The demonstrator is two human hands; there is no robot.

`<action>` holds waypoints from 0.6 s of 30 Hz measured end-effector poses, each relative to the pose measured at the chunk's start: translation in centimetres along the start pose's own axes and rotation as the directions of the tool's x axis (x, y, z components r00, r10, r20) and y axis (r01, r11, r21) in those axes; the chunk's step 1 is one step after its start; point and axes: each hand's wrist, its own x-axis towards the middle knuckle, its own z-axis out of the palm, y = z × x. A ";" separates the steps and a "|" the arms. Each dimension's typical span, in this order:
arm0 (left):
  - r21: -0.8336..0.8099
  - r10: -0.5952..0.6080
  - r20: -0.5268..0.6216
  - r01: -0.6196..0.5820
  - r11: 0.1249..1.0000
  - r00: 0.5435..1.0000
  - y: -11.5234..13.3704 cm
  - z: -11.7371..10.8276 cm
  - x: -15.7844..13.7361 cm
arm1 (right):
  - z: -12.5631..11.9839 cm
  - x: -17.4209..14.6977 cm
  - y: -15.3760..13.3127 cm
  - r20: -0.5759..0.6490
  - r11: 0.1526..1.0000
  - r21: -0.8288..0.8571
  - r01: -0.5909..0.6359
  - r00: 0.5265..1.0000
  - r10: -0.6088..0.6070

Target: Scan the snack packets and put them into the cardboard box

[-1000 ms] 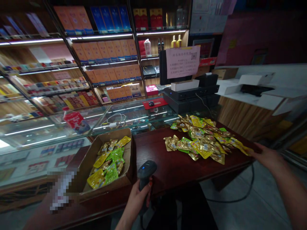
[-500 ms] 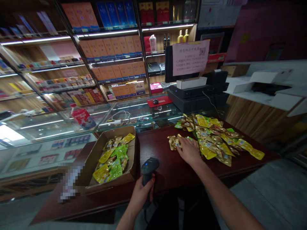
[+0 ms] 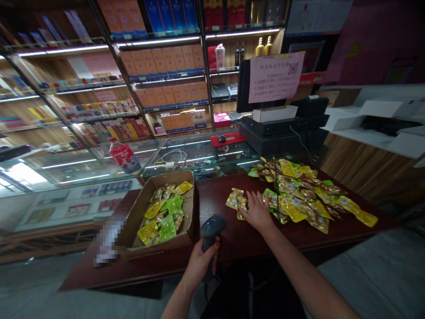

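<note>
My left hand (image 3: 201, 261) is wrapped round the handle of a dark barcode scanner (image 3: 213, 225), held over the front edge of the brown table. My right hand (image 3: 259, 212) lies open, fingers spread, just right of a few gold snack packets (image 3: 236, 199); its thumb is at the nearest packet, and I cannot tell whether it touches. Beyond that hand, to the right, spreads a heap of gold, yellow and green packets (image 3: 294, 208). On the left stands an open cardboard box (image 3: 193, 217) with several yellow, green and gold packets (image 3: 168, 227) inside.
Behind the table (image 3: 212, 195) runs a glass display counter (image 3: 149, 155) with a red bottle (image 3: 124, 155), a mouse (image 3: 221, 139) on a red mat and a white cable. A monitor (image 3: 243, 84) bearing a paper notice stands at the back right. Stocked shelves line the wall.
My right hand has slid left with the gold packets and its fingers have spread; the packets lie further from the heap. The view has shifted slightly. My left hand still holds the scanner.
</note>
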 end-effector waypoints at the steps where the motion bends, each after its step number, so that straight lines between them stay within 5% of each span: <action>1: -0.002 -0.001 0.003 0.001 1.000 1.000 0.0 0.0 0.0 | 0.0 0.0 -0.1 0.015 1.000 0.012 0.006 1.000 -0.006; 7: 0.008 0.014 0.014 -0.014 1.000 1.000 -0.3 -0.2 0.1 | -0.4 0.3 -1.0 0.091 0.933 0.359 0.023 0.994 -0.060; 14: 0.094 0.042 -0.011 -0.041 0.995 0.999 -0.9 0.4 0.0 | 1.2 0.0 -2.6 0.156 0.580 0.775 -0.249 0.966 0.206; 18: 0.202 0.021 -0.025 -0.015 0.979 0.999 -1.0 0.8 -0.8 | 1.2 -0.3 -2.0 0.222 0.511 0.811 -0.285 0.958 0.182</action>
